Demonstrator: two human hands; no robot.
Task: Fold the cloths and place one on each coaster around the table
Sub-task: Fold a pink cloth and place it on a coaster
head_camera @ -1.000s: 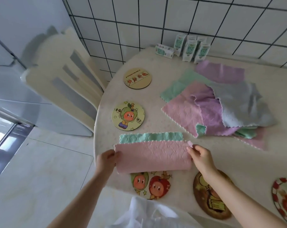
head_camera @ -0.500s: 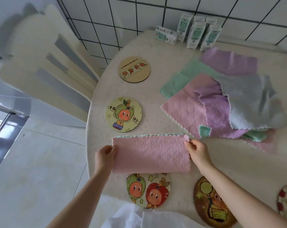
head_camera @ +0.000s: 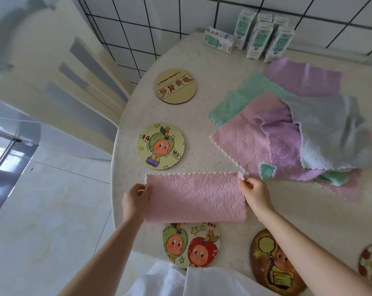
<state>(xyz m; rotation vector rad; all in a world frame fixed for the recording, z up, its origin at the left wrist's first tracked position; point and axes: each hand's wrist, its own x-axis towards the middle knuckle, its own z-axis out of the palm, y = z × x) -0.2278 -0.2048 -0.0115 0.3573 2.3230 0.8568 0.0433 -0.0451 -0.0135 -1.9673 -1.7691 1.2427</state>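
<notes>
From the head camera: pink cloth (head_camera: pixel 194 198), folded in half, flat near the front rim of the table (head_camera: pixel 298 212), near fold just over the two-face coaster (head_camera: pixel 191 246), green-hat coaster (head_camera: pixel 160 146) beyond. Left hand (head_camera: pixel 136 199) pinching its left end; right hand (head_camera: pixel 256 195) pinching its far right corner. Heap of cloths (head_camera: pixel 287 133) close by, rightward.

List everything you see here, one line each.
Folded cloth: one, pink, near edge, covering one coaster's far rim.
Loose cloths: one pile, pink, purple, green, grey-blue, right of centre.
Coasters: five, cartoon prints, along left and near edges.
Cartons: about six, white-green, far edge; one lying down.
Table: one, cream, speckled.
Chair: one, cream, left of table.
Left hand: holds folded cloth's left end.
Right hand: pinches its far right corner.
</notes>
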